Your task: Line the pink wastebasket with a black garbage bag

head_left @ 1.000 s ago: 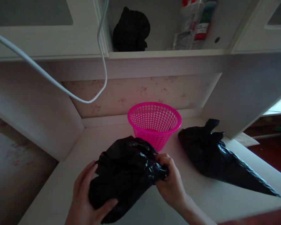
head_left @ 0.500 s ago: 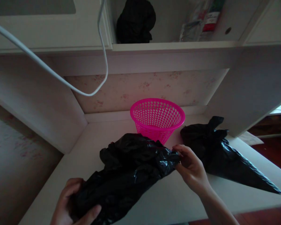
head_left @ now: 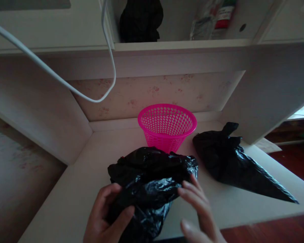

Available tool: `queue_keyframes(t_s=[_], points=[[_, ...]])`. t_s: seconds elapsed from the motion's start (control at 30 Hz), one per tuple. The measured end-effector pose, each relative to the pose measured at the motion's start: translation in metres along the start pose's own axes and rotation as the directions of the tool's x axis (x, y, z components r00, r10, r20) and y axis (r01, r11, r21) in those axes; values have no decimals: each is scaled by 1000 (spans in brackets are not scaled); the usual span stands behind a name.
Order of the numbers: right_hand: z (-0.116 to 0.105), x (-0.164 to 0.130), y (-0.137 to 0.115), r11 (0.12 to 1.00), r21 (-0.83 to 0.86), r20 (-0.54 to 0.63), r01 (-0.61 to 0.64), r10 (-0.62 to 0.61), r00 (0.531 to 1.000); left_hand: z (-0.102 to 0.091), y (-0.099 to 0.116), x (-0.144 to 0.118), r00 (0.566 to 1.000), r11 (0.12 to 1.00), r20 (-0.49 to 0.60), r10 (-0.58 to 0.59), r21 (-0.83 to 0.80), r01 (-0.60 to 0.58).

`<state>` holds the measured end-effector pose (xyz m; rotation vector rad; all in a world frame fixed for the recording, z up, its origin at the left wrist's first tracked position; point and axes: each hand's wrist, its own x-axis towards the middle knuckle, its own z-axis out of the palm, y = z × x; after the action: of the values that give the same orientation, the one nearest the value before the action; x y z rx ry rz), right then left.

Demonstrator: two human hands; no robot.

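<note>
Right now my left hand (head_left: 108, 216) grips the crumpled black bag's (head_left: 152, 179) near-left end, my right hand (head_left: 197, 209) lies spread against its right side, pink basket (head_left: 167, 126) just beyond.

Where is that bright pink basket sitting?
The pink basket stands at the back middle of the white desk, beyond the black bag in the hands, left of a second black bag.

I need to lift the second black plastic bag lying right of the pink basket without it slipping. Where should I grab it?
Probably best at the bunched neck of the long black plastic bag, coming from above at its far end near the pink perforated plastic basket. There the film gathers into a narrow twist that sticks up; the rest tapers flat and glossy along the white desk.
</note>
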<state>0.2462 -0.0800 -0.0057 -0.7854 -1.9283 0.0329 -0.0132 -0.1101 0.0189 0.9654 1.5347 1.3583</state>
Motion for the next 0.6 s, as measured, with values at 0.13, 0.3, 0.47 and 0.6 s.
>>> queue_keyframes(t_s=[0.13,0.3,0.47,0.6], points=[[14,18,-9,992,24,100,123,-124,987,20,7,-4,922,994,377,86,-89,-57],[3,21,12,948,196,-80,-251,271,959,17,-3,15,859,927,375,349,-273,-258],[-3,3,26,686,535,-114,-494,638,762,12,-26,41,908,800,278,314,438,-410],[-12,4,27,685,565,-153,-459,634,758,11,-51,64,909,716,241,341,560,-417]])
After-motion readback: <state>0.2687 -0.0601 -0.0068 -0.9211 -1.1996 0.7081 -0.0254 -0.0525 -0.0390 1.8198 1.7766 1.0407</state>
